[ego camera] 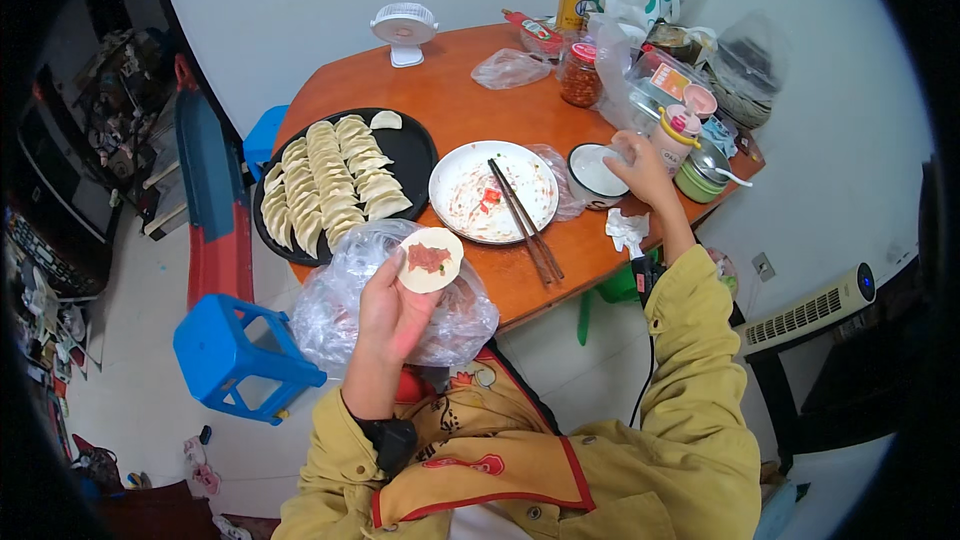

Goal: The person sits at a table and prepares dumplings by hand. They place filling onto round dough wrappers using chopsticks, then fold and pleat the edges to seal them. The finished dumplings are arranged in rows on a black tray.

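Observation:
A round dumpling wrapper (414,278) with minced meat filling (428,258) spread at its middle rests in my left hand (393,313), thumb over its edge. My right hand (642,167) is at the rim of a white enamel mug (589,190), fingertips over its mouth; whether they touch the contents is hidden. Between the hands lies a white plate (457,174) smeared with filling, and a pair of wooden chopsticks (525,221) leans across its rim. Left of it, a black round tray (412,146) bears rows of folded dumplings (330,180).
A bunched clear plastic bag (330,322) hangs at the table edge below my left hand. Beyond my right hand stand a pink bottle (671,139), a green container (699,178) and a chili jar (581,82). A white fan (405,30) stands at the back. A blue stool (217,352) is left.

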Tool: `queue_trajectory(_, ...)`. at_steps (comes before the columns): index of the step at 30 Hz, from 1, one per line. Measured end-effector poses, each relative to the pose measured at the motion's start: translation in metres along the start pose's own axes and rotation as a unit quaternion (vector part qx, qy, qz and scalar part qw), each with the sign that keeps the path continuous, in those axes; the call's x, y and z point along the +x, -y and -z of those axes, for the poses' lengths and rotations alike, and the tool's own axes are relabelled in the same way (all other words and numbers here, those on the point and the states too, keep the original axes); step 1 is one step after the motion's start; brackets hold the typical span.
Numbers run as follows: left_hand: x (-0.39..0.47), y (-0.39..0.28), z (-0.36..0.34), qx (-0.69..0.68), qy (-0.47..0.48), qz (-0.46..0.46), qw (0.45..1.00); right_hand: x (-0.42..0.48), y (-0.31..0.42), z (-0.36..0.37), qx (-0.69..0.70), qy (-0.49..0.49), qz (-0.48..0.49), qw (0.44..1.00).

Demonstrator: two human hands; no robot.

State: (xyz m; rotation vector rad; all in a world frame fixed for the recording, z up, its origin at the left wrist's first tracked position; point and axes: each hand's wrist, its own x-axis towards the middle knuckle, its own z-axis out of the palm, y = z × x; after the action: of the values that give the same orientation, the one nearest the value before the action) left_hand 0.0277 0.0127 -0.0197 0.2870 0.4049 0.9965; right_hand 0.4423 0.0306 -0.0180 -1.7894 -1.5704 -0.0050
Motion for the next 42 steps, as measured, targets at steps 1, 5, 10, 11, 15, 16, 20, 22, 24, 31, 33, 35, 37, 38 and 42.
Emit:
queue_trajectory(1,0.0,-0.001,0.0,0.0,0.004,0.0,1.0,-0.001,0.011,0.007,0.032,-0.005,-0.021,0.999)
queue_trajectory(5,0.003,0.002,-0.005,-0.01,0.022,0.011,1.0,-0.004,0.001,0.014,0.184,-0.059,-0.095,0.977)
queue_trajectory(10,0.0,0.001,-0.006,-0.019,0.034,0.013,0.999,-0.006,0.03,0.029,0.243,-0.062,-0.13,0.959)
queue_trajectory(11,0.0,0.001,-0.004,-0.022,0.035,0.01,0.999,-0.007,0.037,0.03,0.251,-0.06,-0.131,0.957)
queue_trajectory(15,-0.003,-0.001,-0.006,-0.027,0.037,0.011,0.999,-0.006,0.034,0.034,0.239,-0.059,-0.143,0.959)
queue_trajectory(16,-0.003,-0.001,-0.005,-0.027,0.041,0.01,0.999,-0.006,0.035,0.034,0.222,-0.062,-0.144,0.962)
queue_trajectory(20,-0.003,-0.002,-0.003,-0.027,0.049,0.011,0.998,0.003,0.019,0.041,0.246,-0.058,-0.163,0.954)
queue_trajectory(22,-0.003,-0.002,-0.003,-0.033,0.052,0.021,0.998,0.002,-0.004,0.039,0.102,-0.041,-0.113,0.988)
queue_trajectory(24,-0.004,-0.002,-0.003,-0.048,0.056,0.033,0.997,0.002,-0.008,0.038,0.078,-0.039,-0.104,0.991)
queue_trajectory(31,-0.006,0.001,-0.005,-0.086,0.075,0.062,0.992,0.011,-0.008,0.041,0.069,-0.031,-0.117,0.99)
queue_trajectory(33,-0.005,0.0,-0.008,-0.086,0.084,0.059,0.991,0.012,-0.008,0.041,0.06,-0.028,-0.119,0.991)
queue_trajectory(35,-0.008,0.0,-0.01,-0.092,0.086,0.068,0.99,0.009,-0.014,0.042,-0.053,-0.049,-0.068,0.995)
queue_trajectory(37,-0.009,-0.002,-0.008,-0.099,0.082,0.063,0.99,0.012,0.012,0.042,0.087,-0.049,-0.128,0.987)
queue_trajectory(38,-0.009,-0.002,-0.005,-0.101,0.079,0.057,0.99,0.012,0.021,0.04,0.156,-0.047,-0.159,0.974)
queue_trajectory(42,-0.009,-0.005,-0.005,-0.112,0.084,0.056,0.989,0.01,0.018,0.041,0.087,-0.041,-0.144,0.985)
